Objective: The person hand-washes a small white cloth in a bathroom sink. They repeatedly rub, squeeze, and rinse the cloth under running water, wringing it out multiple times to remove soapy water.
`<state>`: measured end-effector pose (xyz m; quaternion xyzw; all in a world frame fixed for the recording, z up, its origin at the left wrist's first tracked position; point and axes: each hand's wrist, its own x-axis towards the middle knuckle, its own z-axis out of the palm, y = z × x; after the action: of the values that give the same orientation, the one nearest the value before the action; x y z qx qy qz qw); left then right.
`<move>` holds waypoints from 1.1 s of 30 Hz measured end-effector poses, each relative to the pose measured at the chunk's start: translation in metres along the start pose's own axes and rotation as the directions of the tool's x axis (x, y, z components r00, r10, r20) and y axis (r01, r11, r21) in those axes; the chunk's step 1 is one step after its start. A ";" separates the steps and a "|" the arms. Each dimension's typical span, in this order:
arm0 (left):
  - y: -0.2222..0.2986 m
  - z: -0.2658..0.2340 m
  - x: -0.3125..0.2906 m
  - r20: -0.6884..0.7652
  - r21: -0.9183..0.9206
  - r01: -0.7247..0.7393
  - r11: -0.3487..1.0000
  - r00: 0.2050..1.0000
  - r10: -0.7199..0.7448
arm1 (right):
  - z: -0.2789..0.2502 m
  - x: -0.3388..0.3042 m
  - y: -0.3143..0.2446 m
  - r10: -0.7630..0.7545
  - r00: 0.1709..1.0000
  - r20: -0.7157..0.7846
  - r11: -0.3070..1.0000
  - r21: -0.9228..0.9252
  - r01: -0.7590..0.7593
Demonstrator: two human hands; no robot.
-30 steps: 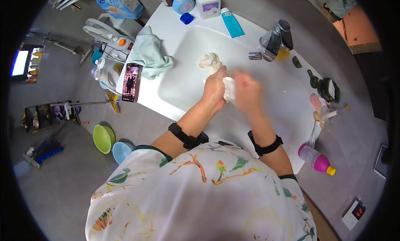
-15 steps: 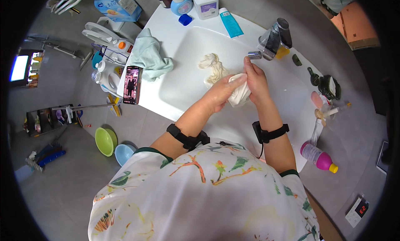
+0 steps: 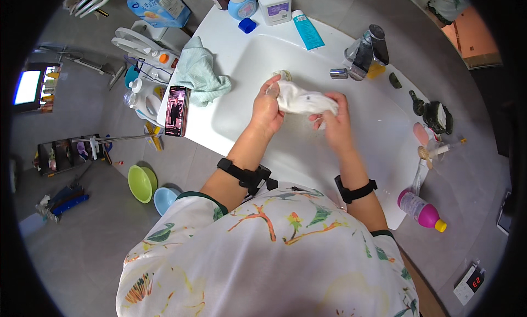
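Note:
My left hand (image 3: pixel 267 111) and my right hand (image 3: pixel 336 125) hold a white sock-shaped cloth (image 3: pixel 303 100) stretched between them over the white sink (image 3: pixel 247 59). The fingers of each hand are closed on one end of it, and a small dark mark shows on its surface. Behind my left hand, part of a second off-white cloth (image 3: pixel 284 74) lies in the basin, mostly hidden by the hand and the held cloth. The silver faucet (image 3: pixel 359 56) stands beyond my right hand, touching neither hand nor cloth.
A pale green towel (image 3: pixel 200 73) drapes over the sink's left rim beside a lit phone (image 3: pixel 176 111). Bottles (image 3: pixel 275 7) and a teal tube (image 3: pixel 308 30) line the back edge. A magenta bottle (image 3: pixel 421 208) lies at the right; green (image 3: pixel 142 184) and blue basins (image 3: pixel 164 199) sit lower left.
My hands have moved apart, the left one going left and up. The white cloth, bunched between them before, is now stretched out and covers more of the second cloth.

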<state>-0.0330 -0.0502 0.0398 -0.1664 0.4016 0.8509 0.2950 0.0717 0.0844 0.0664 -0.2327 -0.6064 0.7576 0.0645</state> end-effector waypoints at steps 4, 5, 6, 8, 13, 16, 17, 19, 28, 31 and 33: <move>-0.031 0.004 0.002 0.032 -0.091 0.217 0.972 0.976 -0.215 | 0.066 -0.026 -0.032 -0.598 0.689 0.408 0.474 -0.513 0.716; -0.042 -0.006 0.007 0.116 -0.094 0.333 0.938 0.940 -0.322 | 0.059 -0.015 -0.016 -0.570 0.751 0.333 0.501 -0.582 0.640; -0.055 -0.019 0.005 0.365 -0.169 0.339 0.925 0.894 -0.261 | 0.045 0.004 0.008 -0.541 0.806 0.242 0.531 -0.645 0.550; -0.040 0.024 -0.024 0.139 0.045 0.363 0.931 0.920 -0.366 | 0.022 0.031 0.017 -0.441 0.895 0.063 0.590 -0.732 0.342; -0.046 0.005 -0.009 0.168 -0.189 0.332 0.924 0.938 -0.302 | 0.043 0.011 0.008 -0.510 0.827 0.236 0.483 -0.717 0.502; -0.043 0.018 -0.017 0.062 0.096 0.315 0.944 0.945 -0.321 | 0.025 0.025 0.008 -0.415 0.904 0.100 0.595 -0.722 0.353; -0.032 0.038 -0.031 -0.020 0.275 0.291 0.916 0.955 -0.297 | 0.014 0.035 0.013 -0.331 0.943 0.029 0.614 -0.752 0.239; -0.031 0.035 -0.028 -0.018 0.300 0.252 0.920 0.966 -0.259 | 0.023 0.032 0.008 -0.380 0.922 0.071 0.605 -0.735 0.306; -0.035 0.028 -0.022 0.002 0.183 0.321 0.929 0.945 -0.327 | 0.013 0.038 0.015 -0.314 0.949 0.006 0.544 -0.818 0.185; -0.050 0.015 -0.010 0.002 0.084 0.295 0.952 0.955 -0.297 | 0.041 0.009 -0.006 -0.416 0.887 0.201 0.467 -0.790 0.398; -0.072 -0.019 0.013 0.158 0.148 0.251 0.957 0.949 -0.273 | 0.044 0.008 0.014 -0.592 0.773 0.230 0.538 -0.601 0.591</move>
<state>0.0040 -0.0240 -0.0212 -0.1235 0.4011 0.7884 0.4497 0.0481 0.0452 0.0580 -0.0222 -0.8696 0.4349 0.2326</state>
